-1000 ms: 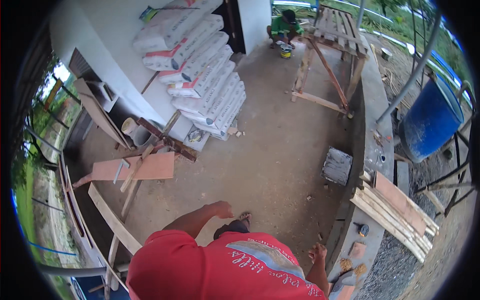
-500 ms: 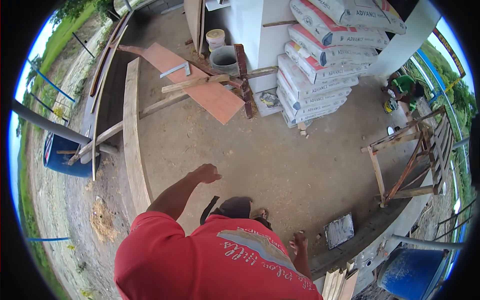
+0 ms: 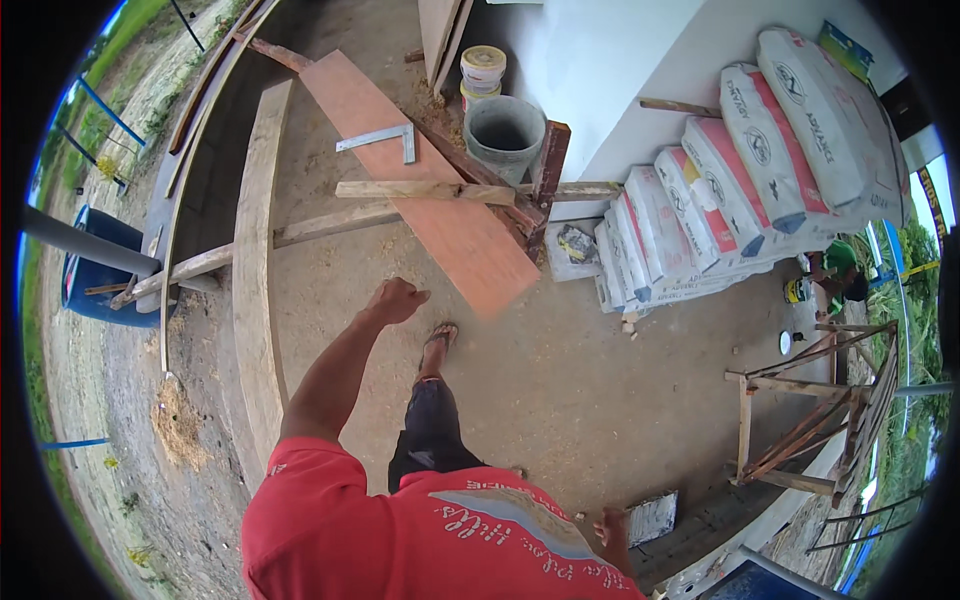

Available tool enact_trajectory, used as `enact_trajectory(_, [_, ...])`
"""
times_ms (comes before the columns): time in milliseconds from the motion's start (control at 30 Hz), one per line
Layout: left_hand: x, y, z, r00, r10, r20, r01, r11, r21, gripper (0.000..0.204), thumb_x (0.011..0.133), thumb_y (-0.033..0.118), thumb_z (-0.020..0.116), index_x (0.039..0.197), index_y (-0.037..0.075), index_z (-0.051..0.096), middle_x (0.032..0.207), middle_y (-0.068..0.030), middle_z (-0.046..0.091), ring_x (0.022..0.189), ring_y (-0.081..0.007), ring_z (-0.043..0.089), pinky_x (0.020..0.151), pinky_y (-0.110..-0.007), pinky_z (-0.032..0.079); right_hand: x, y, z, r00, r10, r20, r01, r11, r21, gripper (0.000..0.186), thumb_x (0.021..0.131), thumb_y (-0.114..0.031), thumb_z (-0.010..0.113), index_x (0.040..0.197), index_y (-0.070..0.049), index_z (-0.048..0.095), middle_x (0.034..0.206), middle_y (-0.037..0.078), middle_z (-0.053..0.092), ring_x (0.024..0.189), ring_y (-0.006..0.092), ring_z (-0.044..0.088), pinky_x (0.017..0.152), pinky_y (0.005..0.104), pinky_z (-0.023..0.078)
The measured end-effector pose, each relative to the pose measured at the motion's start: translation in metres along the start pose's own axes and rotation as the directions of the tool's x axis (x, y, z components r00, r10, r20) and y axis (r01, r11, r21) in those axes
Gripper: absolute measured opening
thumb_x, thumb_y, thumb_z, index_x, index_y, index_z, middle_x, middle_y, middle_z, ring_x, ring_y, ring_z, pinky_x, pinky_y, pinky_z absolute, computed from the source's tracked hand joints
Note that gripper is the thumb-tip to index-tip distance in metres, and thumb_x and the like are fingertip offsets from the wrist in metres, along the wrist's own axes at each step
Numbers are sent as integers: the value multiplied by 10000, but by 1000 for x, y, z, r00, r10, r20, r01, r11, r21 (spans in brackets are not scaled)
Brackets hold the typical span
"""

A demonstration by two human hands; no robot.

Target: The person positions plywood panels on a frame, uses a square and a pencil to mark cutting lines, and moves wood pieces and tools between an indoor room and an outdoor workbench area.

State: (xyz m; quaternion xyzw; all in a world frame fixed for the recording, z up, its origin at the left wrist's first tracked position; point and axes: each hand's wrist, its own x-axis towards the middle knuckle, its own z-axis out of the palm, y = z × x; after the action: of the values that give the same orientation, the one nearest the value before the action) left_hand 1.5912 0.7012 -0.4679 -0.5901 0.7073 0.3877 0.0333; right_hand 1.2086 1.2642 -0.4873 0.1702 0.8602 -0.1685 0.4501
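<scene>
My left hand (image 3: 397, 301) is held out over the concrete floor, fingers curled in a loose fist with nothing showing in it. Beyond it lies a reddish plywood strip (image 3: 465, 245) on a wooden support. A metal framing square (image 3: 372, 138) rests on the strip, and a short piece of lumber (image 3: 400, 190) lies across it. Low at my right side hangs my right hand (image 3: 612, 528), partly hidden by the red shirt. Its fingers look loosely apart, and I see nothing held. It is nearest to a flat grey-white slab (image 3: 652, 517) on the floor.
A long wooden plank (image 3: 258, 230) runs along my left. Ahead stand a grey bucket (image 3: 503, 138) and a white pail (image 3: 483, 68). Stacked cement bags (image 3: 690, 200) are at right. A wooden frame (image 3: 800, 385) stands far right, with a crouching person (image 3: 838, 265) behind it.
The view has moved closer to the plywood strip and turned. My leg now shows stepping forward. My left hand has swung farther ahead; my right hand stays low at my side.
</scene>
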Motion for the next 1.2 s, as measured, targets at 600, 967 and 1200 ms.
enact_trajectory(600, [433, -52, -111, 900, -311, -305, 296, 950, -98, 692, 764, 462, 631, 1181, -50, 428, 1147, -303, 524, 1099, -414, 510, 907, -456, 430, -86, -273, 181, 925, -317, 207, 359, 910, -207, 389, 790, -223, 625, 1101, 2, 561, 833, 68, 630, 697, 142, 609, 628, 276, 492])
enact_trajectory(967, [401, -82, -232, 869, -1, -495, 186, 928, 324, 418, 840, 318, 489, 1026, -56, 479, 921, -329, 555, 882, -482, 533, 751, -517, 412, -8, -170, 103, 956, -224, 191, 280, 892, -354, 517, 748, -395, 623, 1125, -43, 591, 911, 166, 662, 851, 259, 645, 757, 357, 492])
enact_trajectory(1200, [130, 181, -174, 887, 433, -160, -367, 872, 324, 194, 826, 167, 488, 857, -25, 494, 669, -126, 484, 601, -236, 517, 564, -387, 413, 42, -93, 24, 955, -226, 191, 256, 956, -146, 543, 733, -410, 625, 1136, -48, 588, 990, 181, 651, 950, 304, 621, 845, 361, 475])
